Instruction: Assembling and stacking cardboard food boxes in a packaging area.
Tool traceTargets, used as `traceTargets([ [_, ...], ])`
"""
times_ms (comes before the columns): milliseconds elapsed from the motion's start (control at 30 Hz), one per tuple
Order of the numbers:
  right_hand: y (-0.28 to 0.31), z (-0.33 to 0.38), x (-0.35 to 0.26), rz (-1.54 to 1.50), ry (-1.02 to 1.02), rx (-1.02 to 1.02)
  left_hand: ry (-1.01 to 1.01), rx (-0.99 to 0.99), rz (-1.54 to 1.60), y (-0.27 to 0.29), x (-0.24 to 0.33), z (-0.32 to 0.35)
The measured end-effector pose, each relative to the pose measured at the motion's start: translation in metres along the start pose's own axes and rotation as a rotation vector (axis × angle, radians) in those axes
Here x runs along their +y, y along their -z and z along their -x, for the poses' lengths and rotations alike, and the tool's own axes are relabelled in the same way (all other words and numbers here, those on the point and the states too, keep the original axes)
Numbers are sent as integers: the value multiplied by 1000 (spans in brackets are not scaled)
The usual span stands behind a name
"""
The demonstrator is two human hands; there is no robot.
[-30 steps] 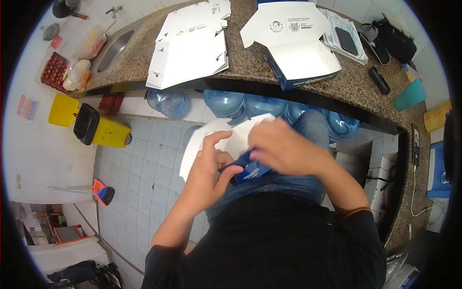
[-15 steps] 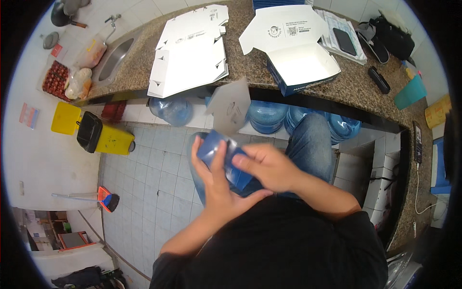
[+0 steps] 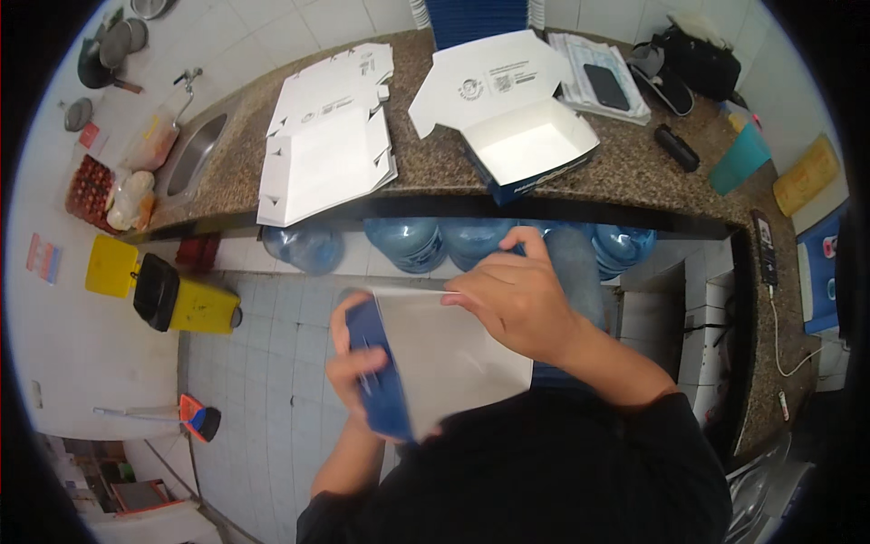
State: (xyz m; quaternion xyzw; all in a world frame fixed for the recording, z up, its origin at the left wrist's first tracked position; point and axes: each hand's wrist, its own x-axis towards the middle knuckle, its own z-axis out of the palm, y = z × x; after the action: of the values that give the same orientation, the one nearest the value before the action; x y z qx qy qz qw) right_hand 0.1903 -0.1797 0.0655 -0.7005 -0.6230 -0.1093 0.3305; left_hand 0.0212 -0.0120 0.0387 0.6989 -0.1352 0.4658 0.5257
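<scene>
A person's left hand (image 3: pixel 358 367) grips a carton (image 3: pixel 458 363), blue outside and pale within, held in front of a black shirt (image 3: pixel 535 462). The fingers of that hand are bent against the carton's blue outer wall, a little apart from one another. The right hand (image 3: pixel 521 299) meets the carton's far edge, fingertips touching the rim and one finger crooked up clear of it; whether they pinch the board, one cannot tell. The carton lies between the two hands, its pale interior turned upward and slightly blurred.

Beyond the grip, on a speckled counter (image 3: pixel 634 172), an open box (image 3: pixel 535 145) stands with its white lid thrown back, while flat white cartons (image 3: pixel 331 168) lie stacked to its left. Large blue bottles (image 3: pixel 403 245) line the space below the counter, just past the hands. Far to the grip's right, beyond the open box, are a dark phone (image 3: pixel 605 86) and a teal cup (image 3: pixel 739 159); well to its left stands a yellow bin (image 3: pixel 207 304).
</scene>
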Motion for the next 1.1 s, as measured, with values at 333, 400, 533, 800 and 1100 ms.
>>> traceTargets([
  [333,72,-28,66,-39,-499,479,-466,-60,-178,-72,-20,-95],
  [400,111,-49,105,-24,-557,387,68,257,163,-86,-70,-101],
  [533,132,-74,223,260,-578,135,486,-2,-204,-81,-131,-125],
  [800,104,-75,252,430,-703,-317,416,-288,-507,-72,-176,-131],
  [1100,85,-78,242,559,-794,-138,591,-262,-183,-73,-201,-135],
])
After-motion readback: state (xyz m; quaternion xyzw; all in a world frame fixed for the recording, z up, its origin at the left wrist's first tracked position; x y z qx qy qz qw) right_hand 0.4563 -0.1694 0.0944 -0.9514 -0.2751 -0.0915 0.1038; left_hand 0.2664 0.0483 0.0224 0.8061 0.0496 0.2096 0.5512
